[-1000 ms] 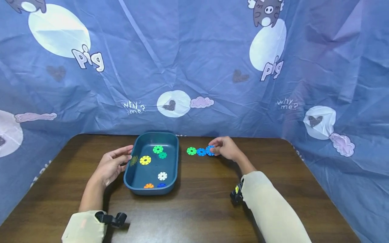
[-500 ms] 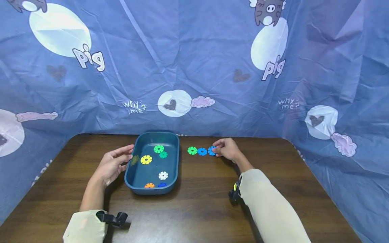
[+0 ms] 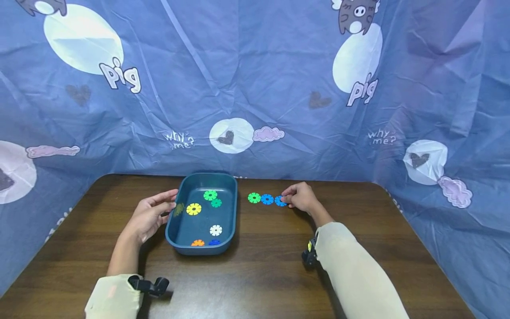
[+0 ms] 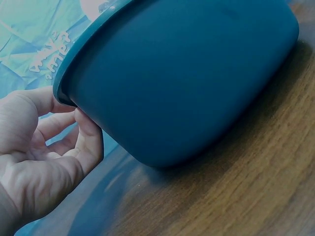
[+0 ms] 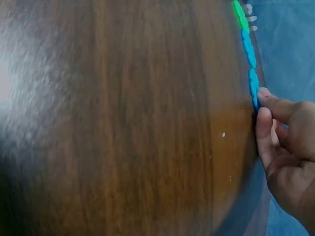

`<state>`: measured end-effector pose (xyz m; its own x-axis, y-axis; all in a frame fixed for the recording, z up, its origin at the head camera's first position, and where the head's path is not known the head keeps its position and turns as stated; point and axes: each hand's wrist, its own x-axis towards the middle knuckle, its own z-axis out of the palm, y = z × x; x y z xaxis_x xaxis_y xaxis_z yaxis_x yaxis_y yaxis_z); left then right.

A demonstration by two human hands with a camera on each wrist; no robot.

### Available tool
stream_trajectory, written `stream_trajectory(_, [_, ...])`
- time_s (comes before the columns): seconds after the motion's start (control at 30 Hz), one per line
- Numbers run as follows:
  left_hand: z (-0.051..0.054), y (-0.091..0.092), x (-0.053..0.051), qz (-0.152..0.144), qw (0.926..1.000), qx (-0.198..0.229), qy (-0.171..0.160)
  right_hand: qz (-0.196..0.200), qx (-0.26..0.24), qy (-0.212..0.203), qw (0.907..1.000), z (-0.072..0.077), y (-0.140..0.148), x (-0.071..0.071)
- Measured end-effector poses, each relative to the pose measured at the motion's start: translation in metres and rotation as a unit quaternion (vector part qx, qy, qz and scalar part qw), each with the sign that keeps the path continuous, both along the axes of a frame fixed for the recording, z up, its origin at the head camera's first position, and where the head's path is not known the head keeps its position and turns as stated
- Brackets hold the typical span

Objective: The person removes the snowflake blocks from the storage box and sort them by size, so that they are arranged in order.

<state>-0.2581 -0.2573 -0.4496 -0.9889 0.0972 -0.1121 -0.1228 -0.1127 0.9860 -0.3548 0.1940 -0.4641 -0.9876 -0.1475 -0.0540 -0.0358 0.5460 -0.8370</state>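
Note:
At the table's back, a green snowflake disc (image 3: 254,198), a middle blue snowflake disc (image 3: 267,199) and a right blue snowflake disc (image 3: 280,201) lie flat in a row. My right hand (image 3: 301,197) pinches the right blue disc at its right edge, thumb and forefinger partly covering it. On the left, my left hand (image 3: 148,216) touches the left side of a dark teal tray (image 3: 201,250). In the left wrist view, its fingertips meet the tray's outer wall below the rim, with one fingertip hidden there. Inside the tray lie several loose discs, including a yellow disc (image 3: 194,209).
A brown wooden table (image 3: 247,283) carries everything. Behind it hangs a blue printed cloth (image 3: 279,102), close to the back edge and the row of discs. A black wrist camera (image 3: 153,286) is strapped to the left forearm, another camera (image 3: 309,254) to the right.
My right hand has shifted the right blue disc slightly rightward, a little farther from the middle one. My left hand stays at the tray. The head view has shifted slightly.

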Motion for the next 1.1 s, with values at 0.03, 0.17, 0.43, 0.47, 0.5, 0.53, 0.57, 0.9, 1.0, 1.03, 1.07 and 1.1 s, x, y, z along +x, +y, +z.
stream_trajectory(0.03, [0.0002,-0.0001,-0.0001,0.0,1.0,0.0,0.0,0.0,0.002,0.002,1.0,-0.0008,0.0007,-0.0006])
stream_trajectory(0.17, [0.0007,-0.0002,-0.0004,0.0,1.0,0.004,0.003,0.002,0.002,0.009,1.0,-0.0036,0.0023,-0.0023])
stream_trajectory(0.43, [-0.0005,0.0007,-0.0015,0.0,0.9998,0.018,0.005,0.008,0.01,0.016,0.9998,-0.0024,0.0014,-0.0009])
stream_trajectory(0.47, [-0.0006,0.0008,-0.0016,0.0,0.9999,0.016,0.005,0.007,0.012,0.016,0.9998,-0.0019,0.0013,-0.0006])
stream_trajectory(0.5, [-0.0009,0.0007,-0.0017,0.0,0.9999,0.014,0.006,0.006,0.014,0.016,0.9998,-0.0016,0.0012,-0.0003])
stream_trajectory(0.53, [-0.0009,0.0009,-0.0019,0.001,0.9999,0.01,0.005,0.006,0.014,0.016,0.9998,-0.001,0.0011,0.0002])
stream_trajectory(0.57, [-0.0007,0.001,-0.0018,0.001,1.0,0.006,0.005,0.006,0.014,0.017,0.9997,-0.0013,0.0013,0.0002])
stream_trajectory(0.9, [0.0004,0.0021,-0.0012,0.003,1.0,-0.009,0.0,-0.005,0.0,0.013,0.9999,-0.002,0.0019,-0.0013])
stream_trajectory(1.0, [0.0007,0.0019,-0.001,0.004,0.9999,-0.013,-0.002,0.0,-0.001,0.014,0.9999,0.0002,0.0013,-0.0026])
stream_trajectory(1.03, [0.0008,0.0017,-0.0009,0.003,0.9999,-0.015,-0.003,0.002,0.003,0.017,0.9998,0.001,0.0009,-0.0034])
stream_trajectory(1.07, [0.0009,0.0017,-0.0009,0.002,0.9999,-0.016,-0.003,0.005,0.009,0.021,0.9997,0.0025,0.0004,-0.0039])
stream_trajectory(1.1, [0.0012,0.0017,-0.0007,0.002,0.9998,-0.017,-0.003,0.009,0.016,0.027,0.9995,0.0045,-0.0005,-0.0045])
